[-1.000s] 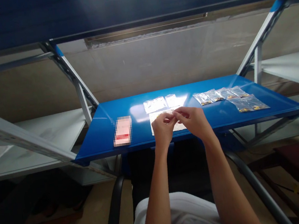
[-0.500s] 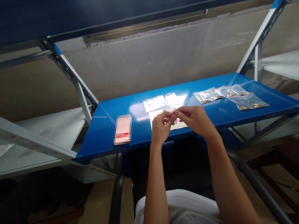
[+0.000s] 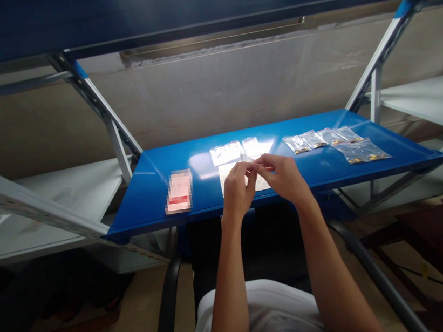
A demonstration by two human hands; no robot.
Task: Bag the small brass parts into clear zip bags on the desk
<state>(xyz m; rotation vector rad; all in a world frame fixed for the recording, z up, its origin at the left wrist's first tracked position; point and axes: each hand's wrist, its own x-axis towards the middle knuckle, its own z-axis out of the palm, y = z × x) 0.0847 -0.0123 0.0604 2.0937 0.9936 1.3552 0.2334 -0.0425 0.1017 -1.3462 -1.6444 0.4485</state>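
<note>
My left hand (image 3: 241, 185) and my right hand (image 3: 283, 174) meet over the front middle of the blue table (image 3: 209, 195). Their fingertips pinch together on a small clear plastic bag (image 3: 246, 158), whose top edge shows above the fingers; its contents are hidden. Under the hands lies a pale sheet (image 3: 226, 188), partly covered, with a bit of yellow on it. Just behind, several flat clear bags (image 3: 219, 156) lie in a row and catch the light. To the right rest several clear bags (image 3: 373, 150) with small yellow pieces inside.
A pink, blurred-out item (image 3: 178, 192) lies at the table's left. Slanted metal posts (image 3: 105, 102) stand at both sides, and a dark blue shelf (image 3: 200, 5) hangs overhead. White shelves (image 3: 57, 193) flank the table. Chair armrests (image 3: 167, 309) are beside me.
Both hands stay together on the bag, with the fingers shifted and the left hand turned a little more upright. The whole view has slid slightly, so the table appears further left.
</note>
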